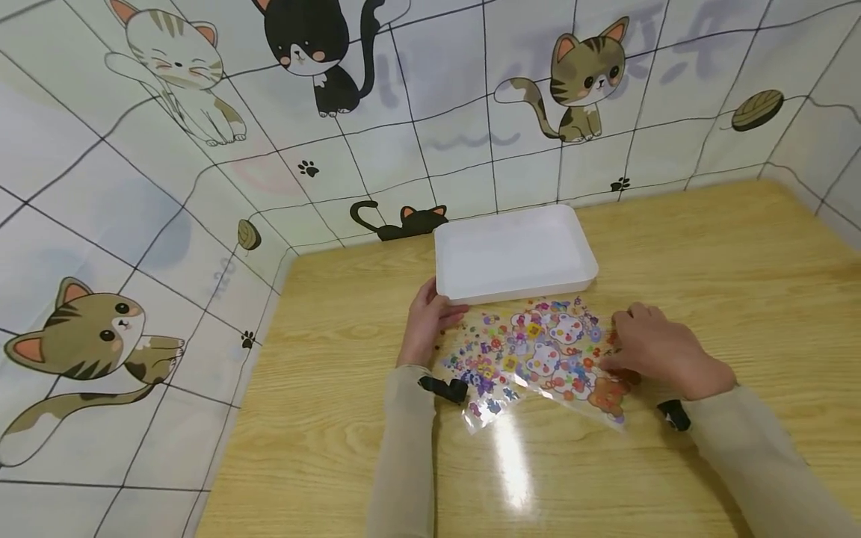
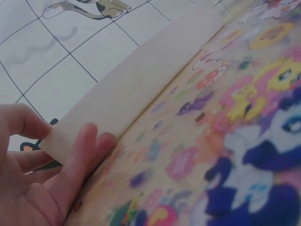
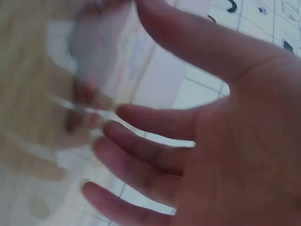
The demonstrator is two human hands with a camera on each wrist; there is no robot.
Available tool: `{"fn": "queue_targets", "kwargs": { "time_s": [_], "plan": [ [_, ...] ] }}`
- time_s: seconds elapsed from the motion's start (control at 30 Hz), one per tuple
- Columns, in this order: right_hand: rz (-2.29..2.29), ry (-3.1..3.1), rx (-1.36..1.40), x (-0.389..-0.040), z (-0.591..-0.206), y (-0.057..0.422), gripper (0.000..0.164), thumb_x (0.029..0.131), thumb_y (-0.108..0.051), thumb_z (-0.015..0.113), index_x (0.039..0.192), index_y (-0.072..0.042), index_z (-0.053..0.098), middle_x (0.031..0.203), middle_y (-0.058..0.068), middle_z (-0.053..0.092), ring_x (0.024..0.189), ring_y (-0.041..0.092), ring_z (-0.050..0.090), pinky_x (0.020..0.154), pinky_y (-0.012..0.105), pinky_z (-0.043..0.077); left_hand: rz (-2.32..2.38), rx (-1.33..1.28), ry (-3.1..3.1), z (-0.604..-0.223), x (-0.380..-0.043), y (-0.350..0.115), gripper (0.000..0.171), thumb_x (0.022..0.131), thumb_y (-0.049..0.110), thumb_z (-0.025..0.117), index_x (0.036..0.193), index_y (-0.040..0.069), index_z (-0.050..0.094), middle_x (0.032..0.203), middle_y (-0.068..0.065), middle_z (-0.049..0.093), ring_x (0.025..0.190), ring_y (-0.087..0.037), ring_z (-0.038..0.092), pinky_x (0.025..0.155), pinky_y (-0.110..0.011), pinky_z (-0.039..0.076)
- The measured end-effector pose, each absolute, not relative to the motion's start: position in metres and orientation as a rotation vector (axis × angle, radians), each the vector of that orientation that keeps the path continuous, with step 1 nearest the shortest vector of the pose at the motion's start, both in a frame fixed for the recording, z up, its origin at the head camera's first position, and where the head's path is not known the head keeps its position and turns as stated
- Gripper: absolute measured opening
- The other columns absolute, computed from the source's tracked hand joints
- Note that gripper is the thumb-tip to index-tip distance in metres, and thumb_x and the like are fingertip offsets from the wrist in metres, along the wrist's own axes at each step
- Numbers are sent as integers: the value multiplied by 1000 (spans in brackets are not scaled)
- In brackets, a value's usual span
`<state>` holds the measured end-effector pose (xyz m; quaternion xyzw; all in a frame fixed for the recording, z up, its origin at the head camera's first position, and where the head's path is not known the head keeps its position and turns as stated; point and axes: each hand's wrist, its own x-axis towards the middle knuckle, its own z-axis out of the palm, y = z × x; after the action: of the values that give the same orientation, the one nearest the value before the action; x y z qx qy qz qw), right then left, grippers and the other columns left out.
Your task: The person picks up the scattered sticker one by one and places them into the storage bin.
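Note:
A white shallow tray (image 1: 514, 254) stands against the back wall. My left hand (image 1: 425, 321) is at its near left corner; in the left wrist view, the fingers (image 2: 82, 150) grip the tray's side wall (image 2: 127, 89). Clear glossy sticker sheets (image 1: 548, 351) lie overlapping in front of the tray, printed with white bears, a brown bear, flowers and small cartoon figures. My right hand (image 1: 662, 351) is at their right edge, thumb and fingertips touching there. In the right wrist view its fingers (image 3: 146, 153) are spread and the sheet is blurred.
The wooden table (image 1: 323, 433) reaches to the tiled wall (image 1: 451, 157) behind and at the left, which is printed with cartoon cats. Black wrist cameras (image 1: 447, 388) sit at both cuffs. Light glares on the table in front of the sheets.

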<state>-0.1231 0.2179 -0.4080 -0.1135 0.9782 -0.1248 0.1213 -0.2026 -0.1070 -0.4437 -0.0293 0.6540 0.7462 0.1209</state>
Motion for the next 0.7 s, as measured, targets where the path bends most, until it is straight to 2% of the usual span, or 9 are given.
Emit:
{"fn": "queue_targets", "kwargs": {
  "time_s": [0.17,0.33,0.5,0.7],
  "plan": [
    [-363,2821,-301,-126,-401,225,50,63,-50,73,72,-9,47,74,6,40,67,21,41,47,31,33,2237,-98,1883,-451,-209,-109,53,90,10,42,140,15,26,130,-9,44,103,-34,55,85,-40,47],
    [-363,2818,-311,-128,-402,226,48,64,-50,73,71,-10,47,74,6,41,66,20,41,47,31,33,2250,-132,1920,-459,-213,-105,50,90,13,44,138,19,31,124,-2,49,98,-29,59,80,-36,50],
    [-368,2821,-313,-127,-404,227,47,65,-50,73,71,-10,48,75,7,41,66,21,42,47,31,34,2252,-108,1959,-463,-213,-103,49,91,16,44,138,19,31,124,0,49,96,-28,59,79,-35,51],
    [-440,2758,-328,-125,-407,225,39,67,-46,72,71,-13,52,77,5,43,67,20,41,48,30,34,2216,-103,1937,-449,-202,-106,50,92,13,41,140,15,27,130,-9,44,101,-34,56,84,-40,47]
  ]
}}
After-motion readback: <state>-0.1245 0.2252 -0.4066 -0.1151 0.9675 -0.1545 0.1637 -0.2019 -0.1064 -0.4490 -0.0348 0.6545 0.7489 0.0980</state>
